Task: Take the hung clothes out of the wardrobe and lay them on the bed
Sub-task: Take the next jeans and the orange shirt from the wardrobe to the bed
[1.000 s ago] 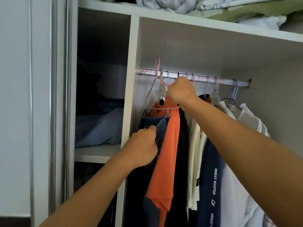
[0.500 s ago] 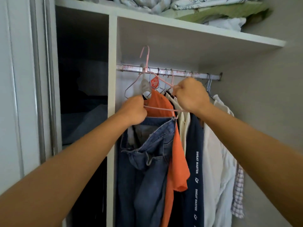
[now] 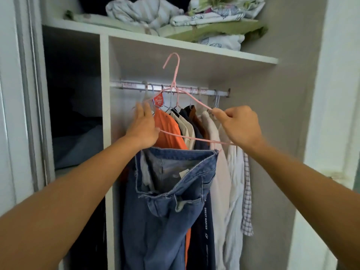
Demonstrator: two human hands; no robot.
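Pink hanger (image 3: 176, 90) off the rail (image 3: 194, 91), pinched by right hand (image 3: 240, 126), gripped by left hand (image 3: 143, 127). Jeans (image 3: 167, 191) hanging below, outside the wardrobe. Could slide off if tipped.

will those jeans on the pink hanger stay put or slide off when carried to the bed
The jeans look heavy and floppy, so they will probably swing. They hang from the thin pink hanger, which may tilt or flex. Right hand pinching one end should help steady it.

"SWEAT MASTER", seemingly, on navy garment (image 3: 206, 221)
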